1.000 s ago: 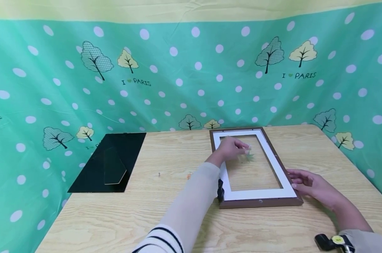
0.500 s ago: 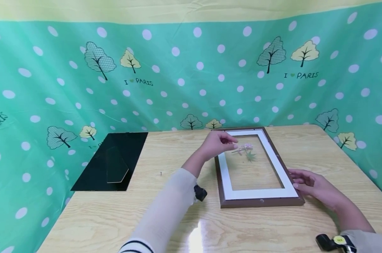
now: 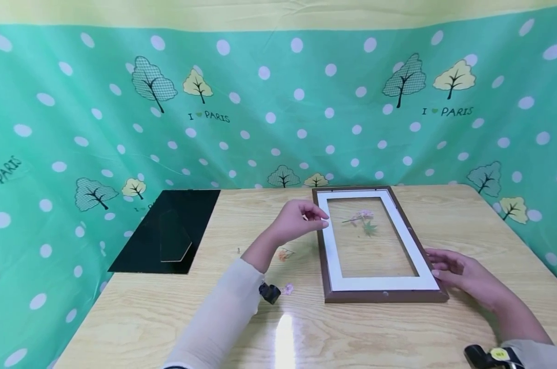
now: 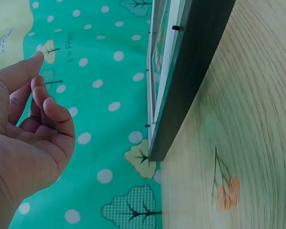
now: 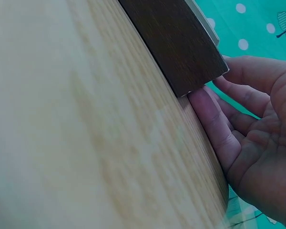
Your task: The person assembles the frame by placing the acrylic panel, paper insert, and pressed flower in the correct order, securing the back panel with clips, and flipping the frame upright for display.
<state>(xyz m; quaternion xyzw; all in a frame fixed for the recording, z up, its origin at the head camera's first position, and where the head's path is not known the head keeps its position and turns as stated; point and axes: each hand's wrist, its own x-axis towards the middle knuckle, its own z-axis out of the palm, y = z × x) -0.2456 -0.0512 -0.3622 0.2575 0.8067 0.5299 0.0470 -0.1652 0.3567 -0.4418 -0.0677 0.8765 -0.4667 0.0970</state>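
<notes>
A brown picture frame [image 3: 386, 296] with a white mat [image 3: 375, 284] lies flat on the wooden table. Inside the mat's opening are a pink pressed flower [image 3: 365, 214] on a thin stem and a green leaf [image 3: 369, 229]. My left hand [image 3: 298, 223] hovers by the frame's left side, its fingers loosely bent with nothing between them, as the left wrist view confirms. At the frame's near right corner, my right hand [image 3: 465, 274] rests its fingertips and thumb against the edge; the right wrist view shows the thumb [image 5: 212, 114] right at the corner.
An orange dried flower [image 3: 283, 254] and a small pink blossom [image 3: 287, 289] lie on the table left of the frame. Farther left is a black backing board [image 3: 135, 246] with its stand flap [image 3: 174, 246]. A green dotted curtain [image 3: 241, 113] hangs behind.
My left hand has let go of the pink flower inside the mat and drawn back left, out of the opening. My right hand has stayed at the frame's corner.
</notes>
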